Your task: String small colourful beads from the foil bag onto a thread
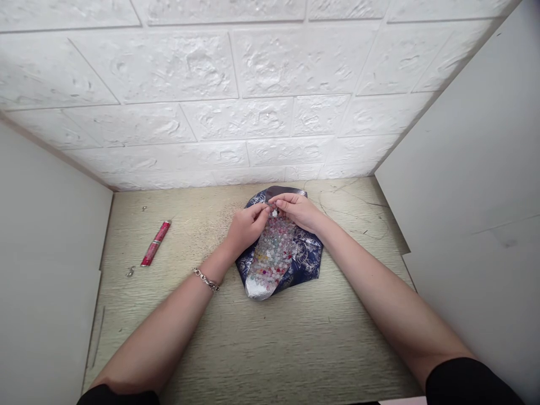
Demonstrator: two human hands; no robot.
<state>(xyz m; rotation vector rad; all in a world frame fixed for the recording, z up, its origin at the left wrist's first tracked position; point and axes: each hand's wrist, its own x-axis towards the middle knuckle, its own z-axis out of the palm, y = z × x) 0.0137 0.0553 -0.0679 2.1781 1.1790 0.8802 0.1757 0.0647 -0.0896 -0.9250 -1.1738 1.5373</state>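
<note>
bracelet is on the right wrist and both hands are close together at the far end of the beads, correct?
No: the head view shows the bracelet on the left wrist. The left hand and right hand are close together at the far end of the beads.

Diffuse light, seemingly from overhead; source out of frame. Brick-pattern wall (270, 62) at 12 o'clock brightest, slightly washed out. Table (270, 343) dims toward 6. Shadows soft, faint. Small glare on the silver patch (258, 288), just below centre. Wide lens: side panels (472, 169) at 3 and 9 splay outward. Beads (272, 247) soft, blending together. Sleeves (468, 382) at 5 and 7 sink near black.
</note>
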